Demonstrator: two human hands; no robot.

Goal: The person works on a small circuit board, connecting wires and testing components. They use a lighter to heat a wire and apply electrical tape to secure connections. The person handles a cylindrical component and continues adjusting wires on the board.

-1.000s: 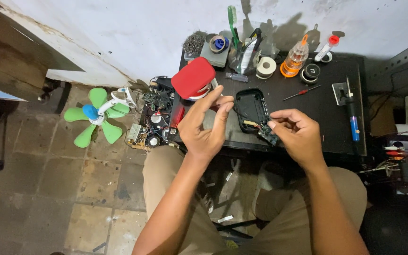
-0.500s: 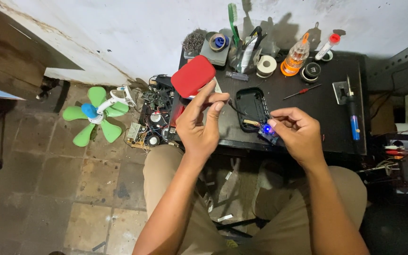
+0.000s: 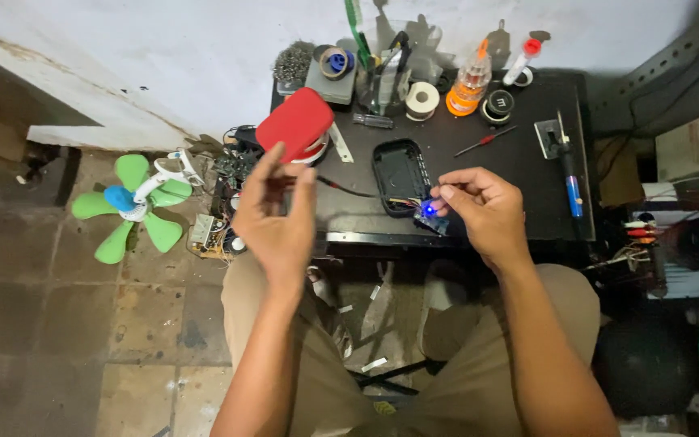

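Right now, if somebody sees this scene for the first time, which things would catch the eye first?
Probably the blue light glowing on the small circuit board pinched in the right hand at the front edge of the black table. Next, the red case at the table's left end, just beyond the raised, empty left hand. Then the green fan lying on the floor at left.

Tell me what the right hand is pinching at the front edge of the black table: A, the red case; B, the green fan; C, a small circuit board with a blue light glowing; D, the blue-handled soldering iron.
C: the right hand pinches a small circuit board with a blue light lit, beside the open black shell; the left hand is open and empty.
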